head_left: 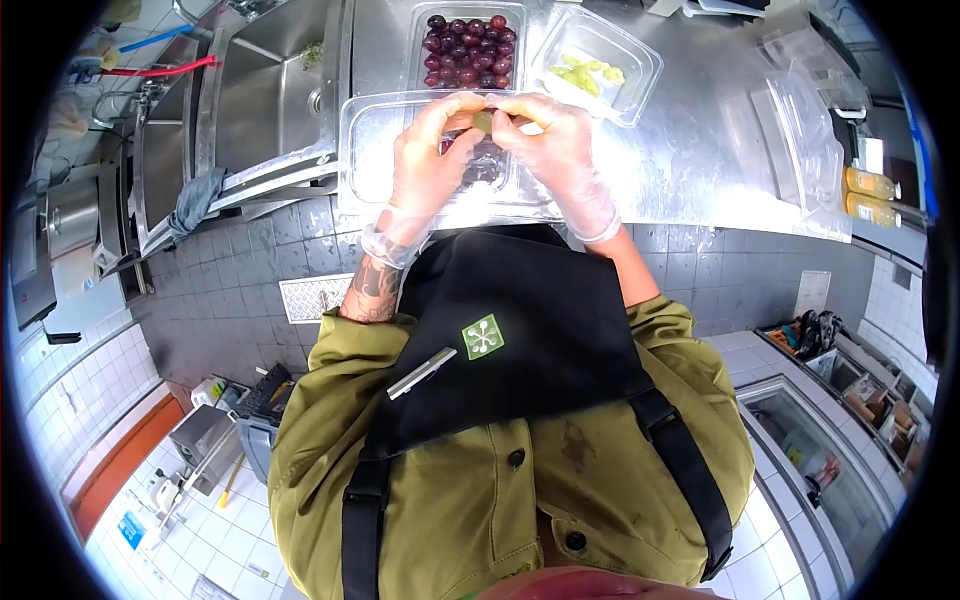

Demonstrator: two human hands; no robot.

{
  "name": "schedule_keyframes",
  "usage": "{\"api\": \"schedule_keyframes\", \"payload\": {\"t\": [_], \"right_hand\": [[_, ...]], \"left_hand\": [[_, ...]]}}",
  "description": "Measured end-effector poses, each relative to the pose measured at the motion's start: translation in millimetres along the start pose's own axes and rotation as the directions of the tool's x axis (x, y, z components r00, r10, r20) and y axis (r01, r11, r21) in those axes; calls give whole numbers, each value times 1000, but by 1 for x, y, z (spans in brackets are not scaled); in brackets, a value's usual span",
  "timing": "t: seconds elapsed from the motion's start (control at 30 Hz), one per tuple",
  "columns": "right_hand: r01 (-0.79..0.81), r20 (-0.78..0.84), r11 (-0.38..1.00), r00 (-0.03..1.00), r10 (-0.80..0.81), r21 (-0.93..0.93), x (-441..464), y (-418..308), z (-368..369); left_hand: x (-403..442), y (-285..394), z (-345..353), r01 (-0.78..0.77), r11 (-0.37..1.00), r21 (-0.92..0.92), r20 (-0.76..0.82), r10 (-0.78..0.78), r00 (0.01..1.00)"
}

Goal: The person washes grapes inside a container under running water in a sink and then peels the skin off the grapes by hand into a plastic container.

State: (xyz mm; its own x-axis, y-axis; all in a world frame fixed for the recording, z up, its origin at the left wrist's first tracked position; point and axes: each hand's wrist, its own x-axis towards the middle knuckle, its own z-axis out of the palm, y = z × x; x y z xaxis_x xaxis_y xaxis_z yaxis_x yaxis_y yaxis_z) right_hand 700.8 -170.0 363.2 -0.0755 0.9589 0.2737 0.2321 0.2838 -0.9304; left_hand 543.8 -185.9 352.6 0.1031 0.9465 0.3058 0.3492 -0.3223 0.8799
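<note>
My left hand (428, 152) and my right hand (552, 145), both in clear plastic gloves, meet above a clear plastic tub (368, 150). Between their pinched fingertips is a small, round, olive-coloured piece that looks like a grape (483, 121). Some dark red pieces (490, 160) show in the tub below, partly hidden by my hands. Just beyond my fingers is a clear container full of dark red grapes (468, 52). To its right, a tilted clear container (632, 75) holds pale green pieces (585, 74).
A steel counter (690, 150) carries the containers. Steel sinks (270, 80) lie to the left, with a grey cloth (198, 202) over their front edge. Stacked clear plastic containers or lids (795, 140) stand at the right, near bottles of yellow liquid (872, 184).
</note>
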Motion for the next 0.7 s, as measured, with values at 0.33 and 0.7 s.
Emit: {"api": "schedule_keyframes", "payload": {"t": [0.33,0.7], "right_hand": [[361,-167,913,905,-392,-190,-4,8,7],[-482,200,487,829,522,728,-8,32,-10]], "left_hand": [[-2,13,12,392,576,-717,99,-472,876],[-3,-5,-10,471,209,-857,354,-424,833]]}}
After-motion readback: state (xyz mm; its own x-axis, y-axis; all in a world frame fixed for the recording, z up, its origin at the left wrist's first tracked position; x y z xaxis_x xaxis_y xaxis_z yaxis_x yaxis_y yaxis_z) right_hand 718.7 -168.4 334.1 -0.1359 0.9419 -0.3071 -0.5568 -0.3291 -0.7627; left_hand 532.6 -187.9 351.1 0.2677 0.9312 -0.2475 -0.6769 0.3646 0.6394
